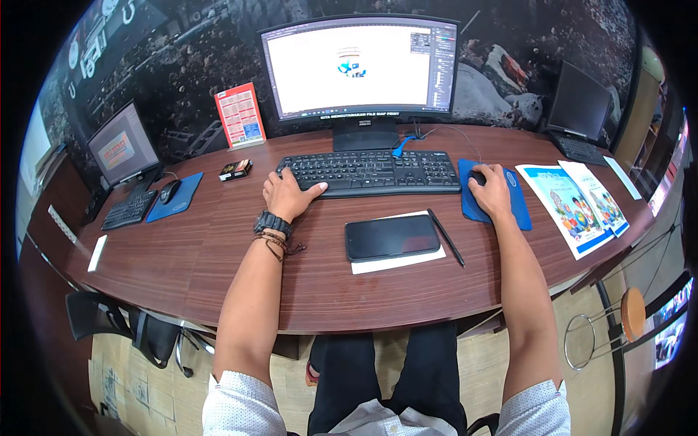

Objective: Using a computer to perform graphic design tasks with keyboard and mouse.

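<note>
Left of centre, the left hand [291, 196] rests on the left end of the keyboard [371, 173], fingers loosely bent and thumb spread out, gripping nothing. Right of centre, the right hand [493, 192] is curled over the mouse [477, 177] on a blue pad [475, 208]. The monitor [363, 87] stands at top centre. Mid-frame, a phone [392, 237] lies on white paper [367, 267], a pen [446, 237] slanting along its right side.

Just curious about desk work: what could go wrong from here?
The left hand touches the keyboard, so a stray press seems possible. The mouse under the right hand might bump the keyboard's nearby end. The black pen, loose beside the phone, could roll if nudged.
</note>
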A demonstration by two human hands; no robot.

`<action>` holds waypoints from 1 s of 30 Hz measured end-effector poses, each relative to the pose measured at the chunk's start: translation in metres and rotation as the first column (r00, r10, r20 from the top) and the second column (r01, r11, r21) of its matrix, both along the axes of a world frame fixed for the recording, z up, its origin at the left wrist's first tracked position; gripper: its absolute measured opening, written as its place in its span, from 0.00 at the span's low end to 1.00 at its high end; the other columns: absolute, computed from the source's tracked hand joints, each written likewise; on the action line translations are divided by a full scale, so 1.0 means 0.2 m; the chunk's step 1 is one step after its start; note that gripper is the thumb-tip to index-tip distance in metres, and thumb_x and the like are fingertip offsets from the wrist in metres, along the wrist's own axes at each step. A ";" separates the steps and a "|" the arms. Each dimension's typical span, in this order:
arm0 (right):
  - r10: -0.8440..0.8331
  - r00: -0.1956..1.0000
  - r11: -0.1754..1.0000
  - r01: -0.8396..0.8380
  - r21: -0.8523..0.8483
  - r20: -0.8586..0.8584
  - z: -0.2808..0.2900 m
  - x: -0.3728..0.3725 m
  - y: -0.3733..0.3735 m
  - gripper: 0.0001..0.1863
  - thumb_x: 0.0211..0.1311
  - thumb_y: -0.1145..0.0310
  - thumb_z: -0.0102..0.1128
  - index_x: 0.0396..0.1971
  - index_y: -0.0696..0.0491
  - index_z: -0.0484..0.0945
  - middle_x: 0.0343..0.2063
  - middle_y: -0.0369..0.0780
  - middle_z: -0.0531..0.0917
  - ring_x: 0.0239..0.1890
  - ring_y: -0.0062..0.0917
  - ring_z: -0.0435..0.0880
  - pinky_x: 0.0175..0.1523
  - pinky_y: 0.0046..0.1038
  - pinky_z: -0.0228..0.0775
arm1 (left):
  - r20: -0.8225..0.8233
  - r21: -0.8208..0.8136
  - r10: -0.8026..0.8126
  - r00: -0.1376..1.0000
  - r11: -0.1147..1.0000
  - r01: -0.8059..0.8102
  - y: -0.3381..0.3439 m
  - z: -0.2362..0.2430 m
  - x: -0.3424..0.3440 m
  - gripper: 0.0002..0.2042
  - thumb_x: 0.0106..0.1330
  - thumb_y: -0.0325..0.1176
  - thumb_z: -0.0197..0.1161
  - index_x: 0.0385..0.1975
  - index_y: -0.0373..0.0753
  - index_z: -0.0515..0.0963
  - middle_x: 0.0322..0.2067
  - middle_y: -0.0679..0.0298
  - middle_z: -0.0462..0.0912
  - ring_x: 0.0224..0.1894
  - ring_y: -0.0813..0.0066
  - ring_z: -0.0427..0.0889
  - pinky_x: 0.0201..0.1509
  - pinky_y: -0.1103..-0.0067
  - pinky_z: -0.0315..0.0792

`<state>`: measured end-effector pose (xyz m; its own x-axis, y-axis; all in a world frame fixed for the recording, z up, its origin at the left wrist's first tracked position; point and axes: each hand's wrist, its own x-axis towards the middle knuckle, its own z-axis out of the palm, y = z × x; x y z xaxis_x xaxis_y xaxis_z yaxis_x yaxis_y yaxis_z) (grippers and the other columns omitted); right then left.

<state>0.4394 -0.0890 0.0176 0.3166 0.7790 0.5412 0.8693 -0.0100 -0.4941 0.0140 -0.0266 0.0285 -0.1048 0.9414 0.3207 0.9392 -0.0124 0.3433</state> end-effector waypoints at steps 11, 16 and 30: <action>0.079 0.997 0.997 -0.079 0.016 0.024 -0.01 0.00 -0.01 0.18 0.55 0.63 0.64 0.46 0.51 0.83 0.51 0.46 0.77 0.55 0.42 0.77 0.61 0.38 0.69 | 0.011 0.018 0.000 1.000 1.000 0.000 0.00 0.00 0.00 0.52 0.50 0.69 0.69 0.61 0.25 0.67 0.58 0.37 0.67 0.62 0.40 0.66 0.67 0.57 0.61; 0.081 0.996 0.997 -0.081 0.011 0.028 0.00 0.01 -0.02 0.18 0.56 0.63 0.64 0.47 0.52 0.83 0.52 0.46 0.77 0.56 0.42 0.77 0.62 0.38 0.68 | 0.021 -0.027 -0.016 1.000 1.000 0.016 -0.02 0.03 0.01 0.52 0.51 0.69 0.69 0.62 0.26 0.66 0.58 0.38 0.66 0.62 0.41 0.64 0.68 0.56 0.58; 0.119 0.993 0.993 -0.119 0.012 0.020 0.01 0.00 -0.02 0.18 0.56 0.64 0.66 0.47 0.53 0.83 0.51 0.46 0.77 0.55 0.42 0.77 0.62 0.37 0.68 | 0.010 -0.018 -0.012 1.000 1.000 0.012 0.00 0.01 0.01 0.51 0.51 0.69 0.68 0.62 0.26 0.66 0.58 0.39 0.67 0.62 0.42 0.65 0.67 0.56 0.59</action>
<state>0.4403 -0.0934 0.0188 0.2117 0.8031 0.5569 0.8733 0.1004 -0.4768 0.0157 -0.0258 0.0302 -0.0967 0.9481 0.3029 0.9355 -0.0173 0.3529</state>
